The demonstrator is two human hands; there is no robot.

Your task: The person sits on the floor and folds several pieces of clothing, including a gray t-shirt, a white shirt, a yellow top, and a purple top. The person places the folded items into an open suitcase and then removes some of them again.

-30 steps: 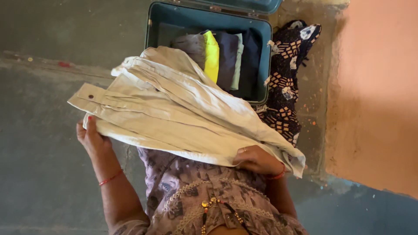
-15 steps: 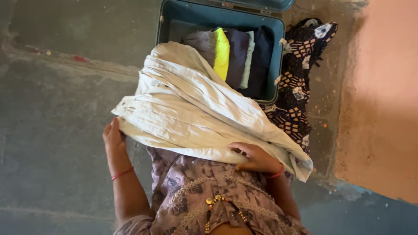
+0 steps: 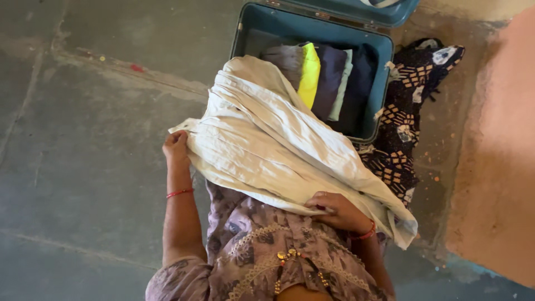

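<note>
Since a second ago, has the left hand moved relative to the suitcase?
Yes. The left hand, gripping the cream garment, has come in toward the teal suitcase, folding the outstretched waistband end inward. The camera shifted too, so judge by the gap, which has shrunk.

This is looking like a room in a home. An open teal trunk (image 3: 245, 33) is sitting on a worn grey stone floor (image 3: 95, 139), holding folded clothes (image 3: 326, 78) standing in a row. A dark patterned cloth (image 3: 407, 117) is lying bunched beside it, against a rough peach-painted wall (image 3: 496, 156). A pale garment (image 3: 267, 145) is draping over the trunk's edge. Paint flecks are dotting the floor.
</note>
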